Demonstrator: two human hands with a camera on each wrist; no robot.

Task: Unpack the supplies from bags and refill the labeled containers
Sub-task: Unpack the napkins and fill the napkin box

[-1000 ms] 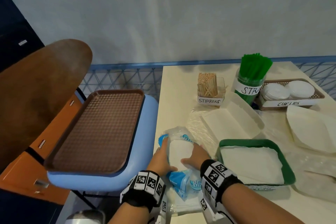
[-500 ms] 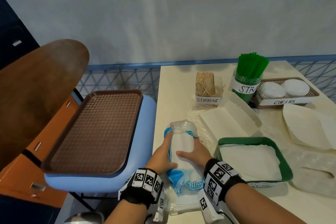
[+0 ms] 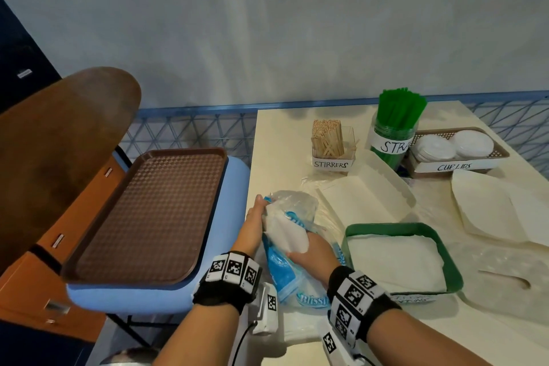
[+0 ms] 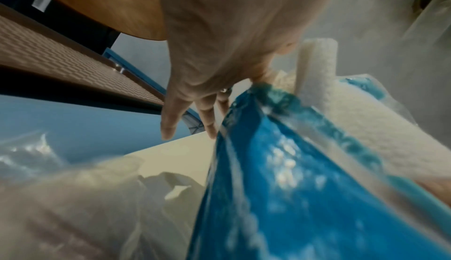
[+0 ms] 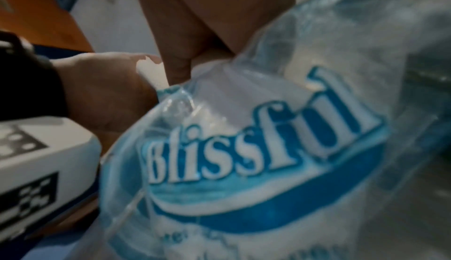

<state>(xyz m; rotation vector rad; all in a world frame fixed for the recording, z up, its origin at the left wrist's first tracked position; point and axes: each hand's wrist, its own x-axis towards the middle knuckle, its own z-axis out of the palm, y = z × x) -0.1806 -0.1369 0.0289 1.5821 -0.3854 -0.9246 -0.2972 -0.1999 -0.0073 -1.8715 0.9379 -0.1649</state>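
Blue-printed clear napkin bag (image 3: 289, 249) (crinkled, "Blissful")

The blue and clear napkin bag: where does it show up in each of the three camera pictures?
Head view: the napkin bag lies low in the middle, between both hands, left of the green tray.
Left wrist view: the bag fills the lower right, beside the left hand.
Right wrist view: the bag fills the middle and right.
Shared landmark: its blue printing, and the white napkins sticking out.

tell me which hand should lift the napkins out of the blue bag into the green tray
Right. The right hand already grips the napkin stack and sits beside the green tray; the left hand holds the blue bag on the far side.
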